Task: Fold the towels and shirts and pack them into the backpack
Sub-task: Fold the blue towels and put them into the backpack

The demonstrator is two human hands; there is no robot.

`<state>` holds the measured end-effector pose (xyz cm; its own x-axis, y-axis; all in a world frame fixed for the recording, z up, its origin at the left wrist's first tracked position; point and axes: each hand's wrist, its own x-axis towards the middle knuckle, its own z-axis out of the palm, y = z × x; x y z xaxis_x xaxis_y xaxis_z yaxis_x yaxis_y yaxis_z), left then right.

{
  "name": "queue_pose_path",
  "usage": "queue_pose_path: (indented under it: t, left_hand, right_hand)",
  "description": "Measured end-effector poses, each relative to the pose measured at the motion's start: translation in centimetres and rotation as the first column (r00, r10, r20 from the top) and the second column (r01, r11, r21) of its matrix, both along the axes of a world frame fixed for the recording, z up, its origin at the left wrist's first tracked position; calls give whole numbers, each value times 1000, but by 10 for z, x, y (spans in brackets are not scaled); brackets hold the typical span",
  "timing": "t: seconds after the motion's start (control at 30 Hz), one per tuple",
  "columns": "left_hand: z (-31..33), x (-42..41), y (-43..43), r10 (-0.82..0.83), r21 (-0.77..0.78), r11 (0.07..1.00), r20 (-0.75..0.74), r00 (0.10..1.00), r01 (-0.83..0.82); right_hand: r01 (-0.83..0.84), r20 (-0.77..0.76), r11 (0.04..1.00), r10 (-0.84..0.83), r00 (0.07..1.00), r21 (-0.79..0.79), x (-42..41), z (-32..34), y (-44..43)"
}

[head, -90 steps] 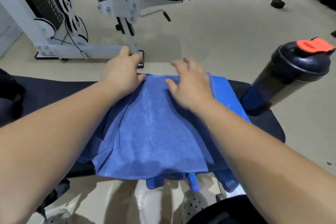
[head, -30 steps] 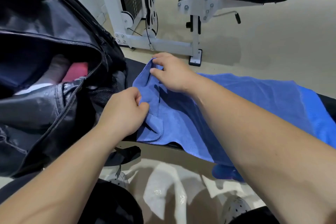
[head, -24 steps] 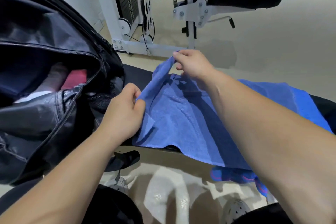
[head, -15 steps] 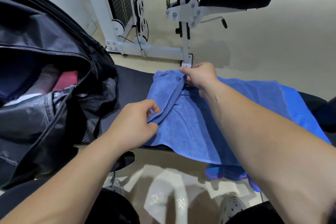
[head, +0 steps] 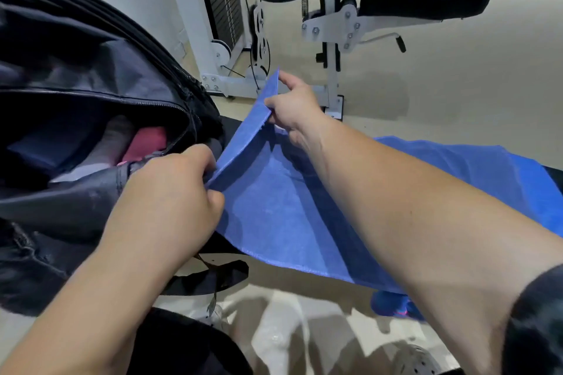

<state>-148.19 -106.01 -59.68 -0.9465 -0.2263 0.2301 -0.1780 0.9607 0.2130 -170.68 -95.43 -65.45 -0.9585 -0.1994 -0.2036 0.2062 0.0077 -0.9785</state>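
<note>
The left hand (head: 170, 192) pinches the near corner of the blue towel (head: 280, 210) between curled fingers and thumb, and the right hand (head: 292, 106) pinches the far corner of the same end, so that this edge stands lifted off the black bench (head: 234, 128) while the rest of the towel lies flat along it to the right. The black backpack (head: 91, 76) sits just left of the lifted edge, its zip open, with pink and grey cloth visible inside. A white weight machine (head: 219, 24) with a black pad stands on the floor beyond the bench.
</note>
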Motion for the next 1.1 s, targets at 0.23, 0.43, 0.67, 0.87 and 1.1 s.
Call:
queue_pose_path:
  t: [0.23,0.43,0.67,0.87,1.1]
  left_hand:
    - [10,1,10,-25,110,993,-65,998,32]
    - [-20,-12,78,-312,465,845,24,950,266]
    - [-59,-25,156,-638,680,637,203,742,362]
    - [-68,-41,200,-664,682,639,258,702,355]
    - [-80,-44,219,-645,653,693,371,668,307]
  right_hand:
    - [-55,-1,974,56,998,-218,-1,16,8]
    - [39,25,990,-36,999,-138,8,7,96]
    - [53,87,992,-43,995,-115,22,3,200]
    - [163,88,986,-161,983,-16,29,-13,253]
    - [112,38,964,-125,991,242,37,-37,262]
